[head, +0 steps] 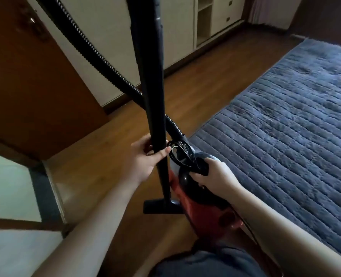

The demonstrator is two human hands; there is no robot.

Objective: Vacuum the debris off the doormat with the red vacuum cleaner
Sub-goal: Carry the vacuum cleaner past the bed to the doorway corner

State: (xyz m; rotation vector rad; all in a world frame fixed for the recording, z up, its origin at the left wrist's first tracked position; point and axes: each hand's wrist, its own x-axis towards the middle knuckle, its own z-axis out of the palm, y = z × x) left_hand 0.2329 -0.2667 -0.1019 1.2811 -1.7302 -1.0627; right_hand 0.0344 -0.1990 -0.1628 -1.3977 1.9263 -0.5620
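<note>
The red vacuum cleaner (203, 204) sits low in front of me on the wooden floor. My right hand (215, 174) grips its black carry handle (182, 154). My left hand (143, 158) is wrapped around the black wand (147, 76), which stands nearly upright. The wand's flat black floor nozzle (157, 206) rests on the floor beside the red body. A ribbed black hose (89, 47) runs from the top left down behind the wand to the cleaner. No doormat shows in this view.
A large quilted blue-grey rug (285, 120) covers the floor on the right. A brown wooden door (25, 86) stands open at left, with a pale tiled threshold (10, 186) below it. Cream cabinets (185, 27) line the far wall.
</note>
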